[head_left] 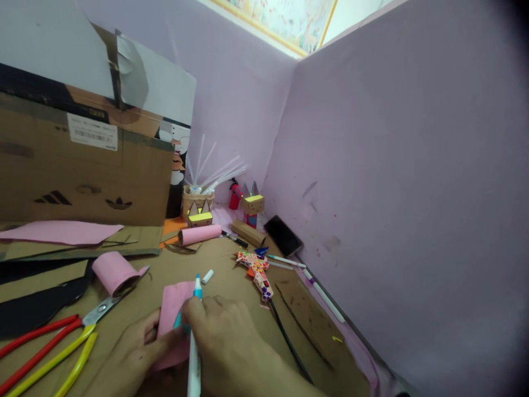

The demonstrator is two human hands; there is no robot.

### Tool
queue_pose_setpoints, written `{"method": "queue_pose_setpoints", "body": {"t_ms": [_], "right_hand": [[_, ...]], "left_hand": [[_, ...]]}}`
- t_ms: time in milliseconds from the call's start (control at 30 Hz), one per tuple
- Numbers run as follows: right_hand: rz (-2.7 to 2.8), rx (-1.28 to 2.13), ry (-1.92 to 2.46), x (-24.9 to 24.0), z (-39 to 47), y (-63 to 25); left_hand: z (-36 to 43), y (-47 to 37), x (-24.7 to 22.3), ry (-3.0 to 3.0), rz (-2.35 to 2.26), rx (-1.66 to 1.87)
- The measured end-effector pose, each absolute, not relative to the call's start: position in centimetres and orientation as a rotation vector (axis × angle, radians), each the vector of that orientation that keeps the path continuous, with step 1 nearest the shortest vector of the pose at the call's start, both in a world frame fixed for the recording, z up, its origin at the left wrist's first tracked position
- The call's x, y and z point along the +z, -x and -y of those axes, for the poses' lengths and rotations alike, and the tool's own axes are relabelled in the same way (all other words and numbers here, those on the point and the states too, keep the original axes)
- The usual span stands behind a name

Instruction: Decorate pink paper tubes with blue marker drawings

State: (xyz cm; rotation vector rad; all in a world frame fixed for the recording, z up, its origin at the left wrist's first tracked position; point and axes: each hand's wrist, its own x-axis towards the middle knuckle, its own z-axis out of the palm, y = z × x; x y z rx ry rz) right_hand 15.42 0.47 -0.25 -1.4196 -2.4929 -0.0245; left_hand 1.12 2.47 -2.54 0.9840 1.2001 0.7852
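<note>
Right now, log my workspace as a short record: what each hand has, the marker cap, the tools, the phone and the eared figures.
Left hand: holding pink paper with a blue patch on it
Right hand: gripping a white marker, blue tip pointing away from the person
Cap: off, lying just beyond the paper
Scissors: red and yellow handles, left of the hands
Glue gun: flower-patterned, lying beyond the right hand
Phone: dark screen, beside the right wall
Eared figures: two, near the back

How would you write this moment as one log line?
left hand: holds pink piece | right hand: holds marker, uncapped | white cap: on cardboard | scissors: at left
</note>
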Motion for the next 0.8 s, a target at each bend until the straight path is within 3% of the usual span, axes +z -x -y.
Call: {"method": "queue_pose_setpoints", "body": {"t_ms": [200, 367, 500, 600, 800], "right_hand": [[2.265, 0.223, 1.526, -0.4, 0.0, -17.1], [2.364, 0.173, 1.902, -1.5, -0.3, -19.3], [2.390, 0.246, 1.906, -2.4, -0.7, -19.7], [2.170, 0.514, 1.711, -2.4, -0.9, -19.0], [1.167, 1.246, 1.270, -2.7, -1.4, -15.4]], "left_hand": [[-2.8, -0.6, -3.7, -0.978, -1.305, 0.840], [-3.2, -0.1, -3.7, -0.988, -1.307, 0.799], [-3.2, -0.2, -3.6, -0.997, -1.271, 0.781], [-2.9, -0.3, -3.6, -1.016, -1.229, 0.820], [-2.6, -0.4, -2.6, -1.027, -1.116, 0.849]]}}
